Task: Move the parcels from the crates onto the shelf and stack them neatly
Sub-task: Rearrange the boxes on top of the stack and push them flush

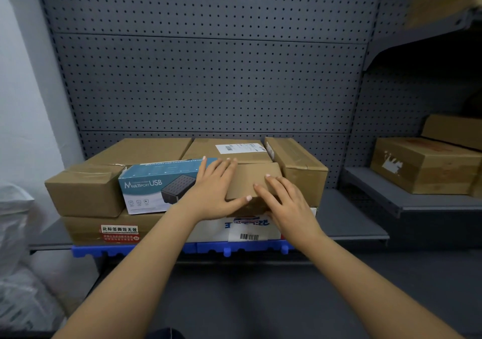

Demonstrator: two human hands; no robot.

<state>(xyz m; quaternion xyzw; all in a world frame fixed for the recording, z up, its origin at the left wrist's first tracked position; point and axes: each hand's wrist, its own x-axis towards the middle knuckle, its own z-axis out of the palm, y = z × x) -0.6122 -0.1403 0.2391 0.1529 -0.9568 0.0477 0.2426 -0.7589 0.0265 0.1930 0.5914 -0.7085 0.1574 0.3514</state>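
Your left hand (211, 191) and right hand (288, 203) lie flat, fingers spread, on the small brown parcel (257, 179) atop the shelf (352, 218) stack — pressing, not gripping. Beside it sits the teal box (156, 184) — "MultiPort USB".

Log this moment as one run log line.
left hand + right hand | flat on small brown parcel | beside USB box | shelf

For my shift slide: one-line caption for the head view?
Both hands, left hand and right hand, press a small brown parcel into the stack beside the blue USB box.
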